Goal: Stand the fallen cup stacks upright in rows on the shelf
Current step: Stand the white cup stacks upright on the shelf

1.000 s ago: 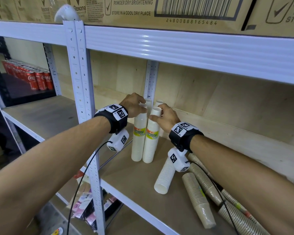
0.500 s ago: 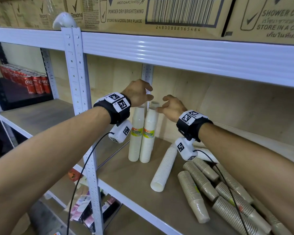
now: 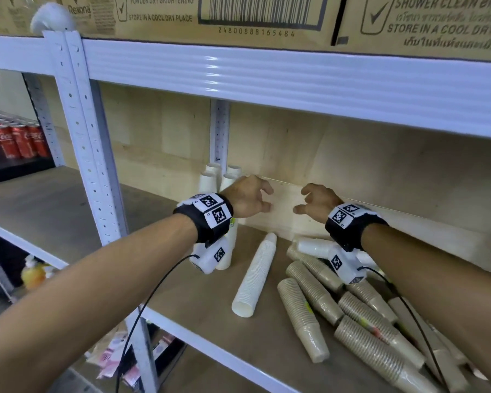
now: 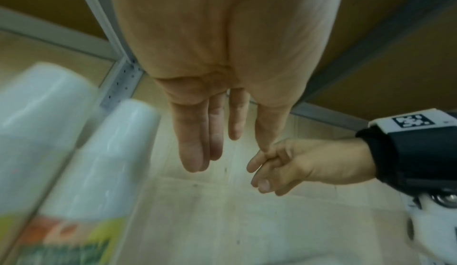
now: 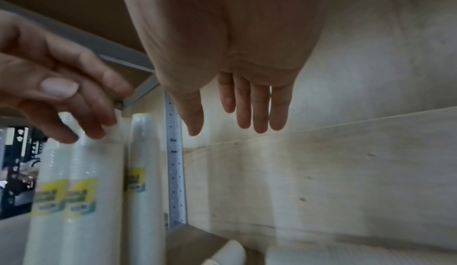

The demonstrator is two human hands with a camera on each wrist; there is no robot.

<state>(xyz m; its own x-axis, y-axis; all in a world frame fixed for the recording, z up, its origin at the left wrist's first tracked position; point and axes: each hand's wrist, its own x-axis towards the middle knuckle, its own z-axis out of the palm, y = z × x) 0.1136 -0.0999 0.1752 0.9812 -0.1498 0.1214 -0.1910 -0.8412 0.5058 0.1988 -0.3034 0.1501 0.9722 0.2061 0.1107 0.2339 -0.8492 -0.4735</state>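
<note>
Both hands free above the shelf, next fallen stack lying below and between them.

Your left hand (image 3: 245, 198) and right hand (image 3: 316, 204) hover empty with fingers loosely curled, beside the four upright stacks (image 3: 217, 177) in the back left corner. The white stack (image 3: 255, 275) lies on the shelf (image 3: 187, 304), narrow end toward the back wall, open mouth toward you. Either hand looks about equally near; the brown stacks (image 3: 304, 316) lie further right, under your right wrist.
</note>
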